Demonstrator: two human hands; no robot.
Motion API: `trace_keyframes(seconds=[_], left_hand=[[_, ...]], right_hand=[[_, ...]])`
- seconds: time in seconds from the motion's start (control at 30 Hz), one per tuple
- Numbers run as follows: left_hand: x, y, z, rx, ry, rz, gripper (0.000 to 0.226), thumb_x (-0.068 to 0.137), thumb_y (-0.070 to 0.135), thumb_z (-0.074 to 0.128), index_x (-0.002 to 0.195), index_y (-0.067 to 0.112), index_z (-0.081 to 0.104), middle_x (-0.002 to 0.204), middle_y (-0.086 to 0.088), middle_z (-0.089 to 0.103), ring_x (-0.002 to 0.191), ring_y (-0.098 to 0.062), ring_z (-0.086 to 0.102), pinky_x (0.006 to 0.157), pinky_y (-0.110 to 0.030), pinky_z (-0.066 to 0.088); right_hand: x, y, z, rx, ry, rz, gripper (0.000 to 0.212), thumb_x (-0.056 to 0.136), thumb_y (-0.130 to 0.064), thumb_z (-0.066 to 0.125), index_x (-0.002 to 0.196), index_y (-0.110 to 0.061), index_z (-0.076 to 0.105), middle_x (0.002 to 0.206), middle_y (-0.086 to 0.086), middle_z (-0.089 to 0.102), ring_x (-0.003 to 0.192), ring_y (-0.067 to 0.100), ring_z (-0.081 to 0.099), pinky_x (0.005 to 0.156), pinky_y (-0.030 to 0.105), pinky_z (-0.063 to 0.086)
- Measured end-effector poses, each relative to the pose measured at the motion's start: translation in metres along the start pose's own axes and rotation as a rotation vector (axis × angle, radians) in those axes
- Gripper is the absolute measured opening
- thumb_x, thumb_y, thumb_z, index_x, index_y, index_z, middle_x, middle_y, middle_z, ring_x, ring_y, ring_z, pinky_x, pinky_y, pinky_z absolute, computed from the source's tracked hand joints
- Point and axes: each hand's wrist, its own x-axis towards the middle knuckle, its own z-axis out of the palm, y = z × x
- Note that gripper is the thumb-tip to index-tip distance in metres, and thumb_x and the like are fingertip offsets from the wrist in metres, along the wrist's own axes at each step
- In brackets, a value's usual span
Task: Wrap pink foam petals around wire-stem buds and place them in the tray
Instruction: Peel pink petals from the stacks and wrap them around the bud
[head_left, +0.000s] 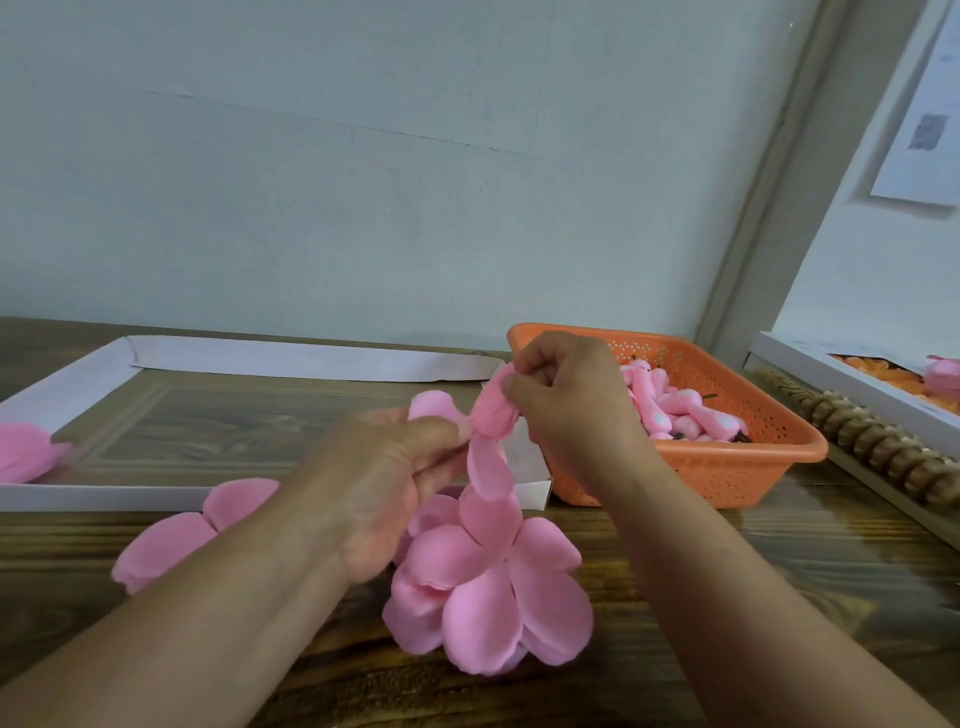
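Note:
My right hand (566, 400) pinches a pink foam bud (496, 413) with petals folded round it, held above the table. My left hand (384, 483) grips the same piece from below and to the left, fingers curled on the hanging pink petal strip (488, 499). A stack of flat pink foam petal sheets (498, 603) lies on the wooden table under my hands. The shallow white cardboard tray (78, 379) stands to the left, with a pink flower (26, 452) at its left end. The wire stem is hidden by my hands.
An orange perforated basket (727, 467) at the right holds several pink wire-stem buds (675, 405). More pink petals (171, 535) lie by my left forearm. A white box (852, 384) with orange pieces and a carved wooden rail (883, 447) sit at the far right. A wall stands close behind.

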Motion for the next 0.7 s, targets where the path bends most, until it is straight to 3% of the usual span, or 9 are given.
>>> trace_keyframes(seconds=[0.07,0.17,0.2,0.3,0.37,0.43,0.5,0.7], left_hand=[[-0.001,-0.006,0.000,0.053,0.059,0.019,0.007,0.087,-0.004,0.057,0.087,-0.001,0.064,0.083,-0.018,0.073,0.072,-0.022,0.071,0.069,-0.034,0.059],[0.000,-0.009,0.000,0.206,0.177,0.098,0.016,0.093,0.009,0.056,0.081,0.004,0.065,0.072,-0.010,0.074,0.063,-0.019,0.072,0.056,-0.031,0.058],[0.002,-0.009,-0.002,0.284,0.226,0.126,0.021,0.095,0.013,0.054,0.079,0.007,0.066,0.069,-0.008,0.074,0.062,-0.020,0.072,0.057,-0.032,0.060],[0.005,-0.006,-0.006,0.441,0.289,0.184,0.028,0.093,0.019,0.055,0.074,0.005,0.069,0.074,-0.017,0.073,0.075,-0.037,0.070,0.078,-0.052,0.057],[0.003,-0.004,-0.006,0.491,0.299,0.193,0.030,0.090,0.021,0.054,0.070,0.006,0.070,0.078,-0.020,0.072,0.079,-0.041,0.069,0.081,-0.055,0.055],[0.002,-0.003,-0.004,0.538,0.283,0.198,0.035,0.093,0.022,0.051,0.067,0.013,0.073,0.071,-0.011,0.073,0.073,-0.030,0.071,0.077,-0.044,0.058],[0.000,-0.003,-0.002,0.556,0.260,0.203,0.040,0.095,0.022,0.049,0.065,0.015,0.074,0.068,-0.004,0.074,0.068,-0.022,0.072,0.075,-0.041,0.059],[-0.003,-0.001,0.000,0.618,0.181,0.263,0.035,0.095,0.032,0.044,0.074,0.032,0.072,0.075,-0.003,0.072,0.077,-0.030,0.070,0.077,-0.049,0.058]], right_hand=[[-0.001,0.000,0.002,0.000,0.009,0.003,0.030,0.077,0.005,0.054,0.059,-0.019,0.049,0.045,-0.006,0.043,0.041,0.013,0.041,0.044,0.020,0.030],[-0.003,0.000,0.005,-0.011,-0.027,0.007,0.029,0.077,0.004,0.053,0.060,-0.019,0.050,0.043,-0.007,0.042,0.038,0.011,0.040,0.042,0.019,0.029],[-0.003,-0.001,0.005,-0.012,-0.048,0.005,0.029,0.078,0.004,0.054,0.060,-0.019,0.051,0.043,-0.008,0.042,0.037,0.008,0.038,0.042,0.019,0.028],[-0.006,-0.007,0.004,-0.038,-0.148,-0.045,0.027,0.079,0.001,0.057,0.064,-0.020,0.052,0.048,-0.010,0.042,0.042,0.005,0.037,0.048,0.021,0.030],[-0.008,-0.011,0.005,-0.084,-0.211,-0.112,0.020,0.079,0.000,0.058,0.069,-0.017,0.055,0.053,-0.011,0.043,0.048,0.004,0.038,0.050,0.022,0.031],[-0.011,-0.015,0.007,-0.124,-0.256,-0.180,0.018,0.080,0.001,0.056,0.072,-0.015,0.056,0.053,-0.011,0.042,0.049,0.003,0.040,0.050,0.019,0.031],[-0.012,-0.016,0.007,-0.144,-0.269,-0.212,0.019,0.080,0.002,0.054,0.072,-0.015,0.055,0.053,-0.012,0.041,0.049,0.002,0.041,0.050,0.019,0.030],[-0.007,-0.010,0.006,-0.073,-0.120,-0.080,0.024,0.079,0.000,0.056,0.066,-0.019,0.054,0.046,-0.011,0.042,0.042,0.006,0.036,0.047,0.023,0.029]])
